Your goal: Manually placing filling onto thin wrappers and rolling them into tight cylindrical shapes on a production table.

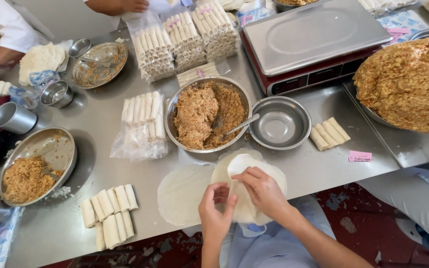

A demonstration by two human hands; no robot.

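**Peeling a wrapper off the stack**

Nearest the camera, the left hand point(216, 211) and the right hand point(263, 191) work together at the near edge of the steel table point(323, 168). Both pinch the thin white spring-roll wrapper point(242, 164) that is lifting, curled, off the wrapper stack point(269, 173) beneath; the fingers are closed on its edge, not spread flat. Just to the left a single wrapper point(182, 193) lies flat on the table. The step in hand looks like separating one sheet from the pile; the next move would call for a slow, even pull so the sheet comes free without tearing.

Farther left, a cluster of finished rolls point(110, 213) rests near the table edge. Beyond the hands sits a metal bowl of filling point(207, 116) with a spoon point(242, 125) leaning over into the empty steel bowl point(280, 123) beside it. Four rolls point(328, 133) lie to the right of that, and a bag of rolls point(142, 124) to the left.

At the back stand a weighing scale point(314, 37) and stacked packs of rolls point(184, 39); another person's hand point(132, 5) shows at the far edge.
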